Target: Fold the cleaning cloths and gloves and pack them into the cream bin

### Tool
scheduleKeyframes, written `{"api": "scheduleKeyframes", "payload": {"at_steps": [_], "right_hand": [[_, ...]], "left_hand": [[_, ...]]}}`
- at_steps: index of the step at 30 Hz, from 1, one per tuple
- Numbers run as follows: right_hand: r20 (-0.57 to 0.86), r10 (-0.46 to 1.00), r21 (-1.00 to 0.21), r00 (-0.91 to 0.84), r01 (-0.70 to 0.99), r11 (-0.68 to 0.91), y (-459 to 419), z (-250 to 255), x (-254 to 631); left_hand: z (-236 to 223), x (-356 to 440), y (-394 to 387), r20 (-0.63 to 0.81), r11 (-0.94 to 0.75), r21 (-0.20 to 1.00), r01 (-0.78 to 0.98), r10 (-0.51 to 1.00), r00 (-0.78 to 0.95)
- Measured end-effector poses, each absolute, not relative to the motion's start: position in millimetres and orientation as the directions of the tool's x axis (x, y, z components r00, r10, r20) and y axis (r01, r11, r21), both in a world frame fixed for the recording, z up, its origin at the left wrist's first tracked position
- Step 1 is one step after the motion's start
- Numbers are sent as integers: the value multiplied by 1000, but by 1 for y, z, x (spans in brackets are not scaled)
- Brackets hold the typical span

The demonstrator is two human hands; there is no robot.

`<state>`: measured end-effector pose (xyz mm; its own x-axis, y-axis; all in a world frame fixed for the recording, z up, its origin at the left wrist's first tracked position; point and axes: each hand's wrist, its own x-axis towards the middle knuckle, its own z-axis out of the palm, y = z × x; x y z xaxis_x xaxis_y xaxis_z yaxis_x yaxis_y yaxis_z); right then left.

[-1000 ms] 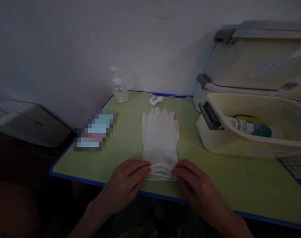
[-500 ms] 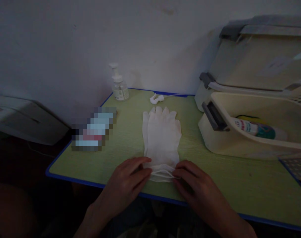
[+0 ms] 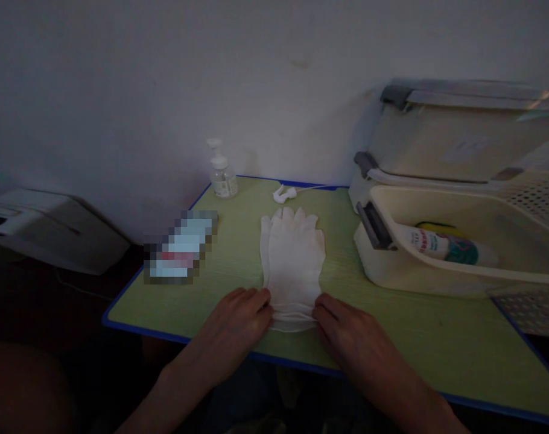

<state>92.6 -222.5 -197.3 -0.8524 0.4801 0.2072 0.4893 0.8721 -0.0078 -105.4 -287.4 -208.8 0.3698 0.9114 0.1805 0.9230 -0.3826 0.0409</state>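
Observation:
A pair of white gloves (image 3: 295, 256) lies flat on the green table, one on top of the other, fingers toward the wall. Their cuffs, nearest me, are bunched in folds. My left hand (image 3: 242, 313) pinches the left edge of the cuff between thumb and curled fingers. At the right edge of the cuff, my right hand (image 3: 344, 325) does the same, its fingertips closed on the fabric.
Beyond the gloves, a white clip-like piece with a cord (image 3: 284, 193) lies near the wall. A pump bottle (image 3: 224, 181) stands back left, behind a blurred-out phone-like object (image 3: 181, 247). On the right, a cream basket (image 3: 383, 265) holds a white-and-green bottle (image 3: 441, 246); lidded bins (image 3: 446, 138) are behind.
The view has tilted up a little. My left fingers have curled in closer on the cuff, and the fold at the cuff looks flatter. Both hands keep their hold.

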Motion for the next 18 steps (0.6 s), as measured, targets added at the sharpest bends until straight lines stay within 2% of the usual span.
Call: {"api": "scheduleKeyframes", "payload": {"at_steps": [5, 9, 12, 18], "right_hand": [[212, 527, 67, -823, 551, 832, -218, -178, 86], [167, 589, 140, -791, 610, 780, -206, -143, 77], [220, 621, 205, -752, 658, 725, -190, -108, 70], [360, 600, 300, -715, 697, 651, -159, -46, 61]], "left_hand": [[-190, -102, -276, 150, -350, -136, 927, 917, 368], [-151, -109, -259, 224, -284, -226, 932, 916, 333], [-110, -113, -244, 288, -226, -283, 932, 907, 307], [-42, -117, -220, 401, -90, -293, 952, 892, 207]]}}
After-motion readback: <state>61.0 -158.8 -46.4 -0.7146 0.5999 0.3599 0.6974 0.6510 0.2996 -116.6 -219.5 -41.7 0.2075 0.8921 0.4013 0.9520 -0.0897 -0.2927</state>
